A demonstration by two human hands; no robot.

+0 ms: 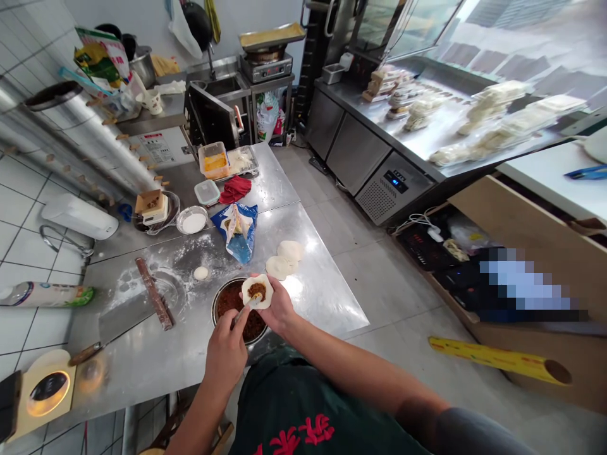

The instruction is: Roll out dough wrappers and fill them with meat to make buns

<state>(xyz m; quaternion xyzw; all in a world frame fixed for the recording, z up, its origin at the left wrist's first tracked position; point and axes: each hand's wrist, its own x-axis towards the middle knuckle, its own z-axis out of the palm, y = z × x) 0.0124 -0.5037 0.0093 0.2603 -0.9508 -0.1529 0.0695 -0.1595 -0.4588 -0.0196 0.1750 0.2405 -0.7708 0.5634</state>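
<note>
My right hand cradles a round dough wrapper, its edge cupped up by the fingers. Brown minced filling lies in the middle of it. Between the fingers of my left hand is a slim spoon, its tip touching the filling; its exact shape is partly hidden. Both hands are over a round metal bowl of dark reddish-brown filling. Just beyond, several flat dough wrappers lie overlapping on the steel table. A small dough piece sits to the left on floured metal.
On the steel table lie a rolling pin, a broad cleaver, an open blue bag, a flour bowl, a red cloth and a tub of orange contents. A yellow tube juts out at right.
</note>
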